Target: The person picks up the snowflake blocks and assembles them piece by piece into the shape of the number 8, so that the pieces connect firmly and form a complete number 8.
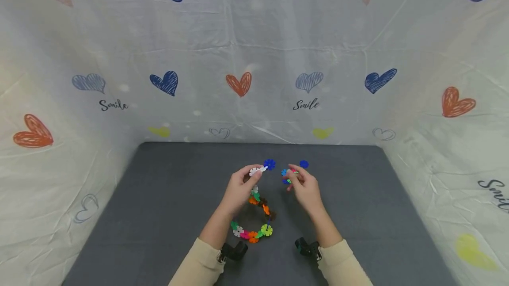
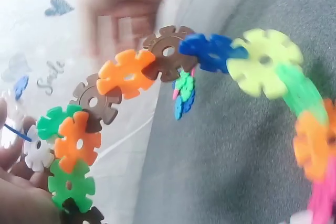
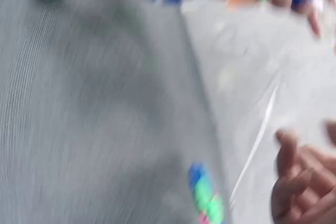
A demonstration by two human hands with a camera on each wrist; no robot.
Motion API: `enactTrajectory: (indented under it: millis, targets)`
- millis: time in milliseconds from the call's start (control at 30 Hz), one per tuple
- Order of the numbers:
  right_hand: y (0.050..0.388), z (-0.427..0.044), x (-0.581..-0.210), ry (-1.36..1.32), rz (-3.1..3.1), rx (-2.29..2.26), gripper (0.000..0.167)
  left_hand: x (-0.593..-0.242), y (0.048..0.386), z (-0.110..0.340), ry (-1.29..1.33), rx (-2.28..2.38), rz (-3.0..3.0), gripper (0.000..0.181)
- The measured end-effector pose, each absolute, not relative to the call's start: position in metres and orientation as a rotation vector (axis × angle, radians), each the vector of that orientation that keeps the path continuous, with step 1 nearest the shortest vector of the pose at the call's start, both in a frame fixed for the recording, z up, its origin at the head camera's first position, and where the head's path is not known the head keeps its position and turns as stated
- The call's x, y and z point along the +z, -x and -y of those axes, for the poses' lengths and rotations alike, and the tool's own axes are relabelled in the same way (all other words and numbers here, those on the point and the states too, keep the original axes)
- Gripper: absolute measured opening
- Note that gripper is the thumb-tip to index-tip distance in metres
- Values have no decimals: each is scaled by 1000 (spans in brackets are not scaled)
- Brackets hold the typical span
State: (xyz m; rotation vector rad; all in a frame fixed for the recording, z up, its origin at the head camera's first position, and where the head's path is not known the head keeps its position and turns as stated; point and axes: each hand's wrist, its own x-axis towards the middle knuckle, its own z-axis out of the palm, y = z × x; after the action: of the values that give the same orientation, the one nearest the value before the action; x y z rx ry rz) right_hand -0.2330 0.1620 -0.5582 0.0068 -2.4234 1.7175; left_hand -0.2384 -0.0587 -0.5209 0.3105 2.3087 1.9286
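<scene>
My left hand [image 1: 238, 190] pinches a white interlocking flower disc [image 1: 254, 171] near one end of a chain. A blue disc [image 1: 269, 164] sticks out at that end. The chain [image 2: 127, 74] hangs in a curve below the hand, with orange, brown, green, blue, yellow and pink discs linked edge to edge. My right hand [image 1: 308, 191] is a little to the right, apart from the chain. Its fingers [image 3: 287, 153] are loosely bent, with nothing seen between them. Near them in the head view is a small group of blue, green and pink discs [image 3: 202, 192].
One more blue disc [image 1: 304, 163] shows just beyond the right hand. The dark grey table [image 1: 167, 215] meets a white curtain [image 1: 270, 113] printed with hearts at its back and sides. Black wrist cameras [image 1: 306, 247] are strapped to both wrists.
</scene>
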Motion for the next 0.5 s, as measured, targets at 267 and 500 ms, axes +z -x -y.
enactTrajectory:
  millis: [267, 500]
  targets:
    - [254, -185, -599, 205, 2856, 1102, 42, -527, 244, 74, 22, 2113, -2121, 47]
    - [256, -181, -606, 174, 2938, 911, 41, -524, 244, 72, -51, 2116, -2071, 38]
